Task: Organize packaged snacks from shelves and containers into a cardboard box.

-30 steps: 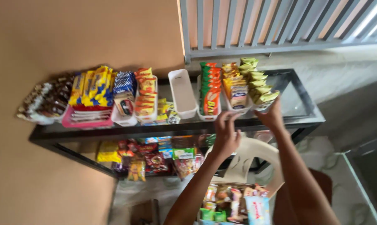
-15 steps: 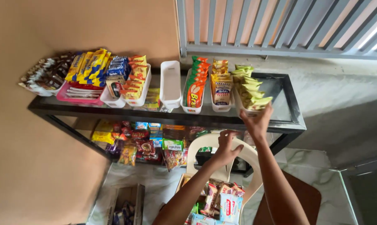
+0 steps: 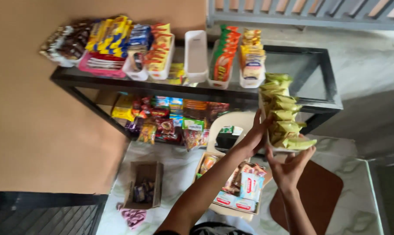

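Both my hands hold a narrow white tray [image 3: 279, 149] filled with several green and yellow snack packets [image 3: 282, 111], lifted off the black glass-topped table [image 3: 310, 72] and out over its front edge. My left hand [image 3: 254, 135] grips the tray's left side. My right hand [image 3: 289, 167] supports its near end from below.
Several white and pink trays of snack packets [image 3: 153, 48] line the table top, one white tray [image 3: 196, 54] empty. More packets [image 3: 170, 119] fill the lower shelf. A cream plastic chair [image 3: 225, 130] holds a box of packets [image 3: 242, 189]; a small cardboard box [image 3: 143, 185] sits on the floor.
The tray of green packets has come off the table top and towards me, held in both hands. My view has tilted down and closer.
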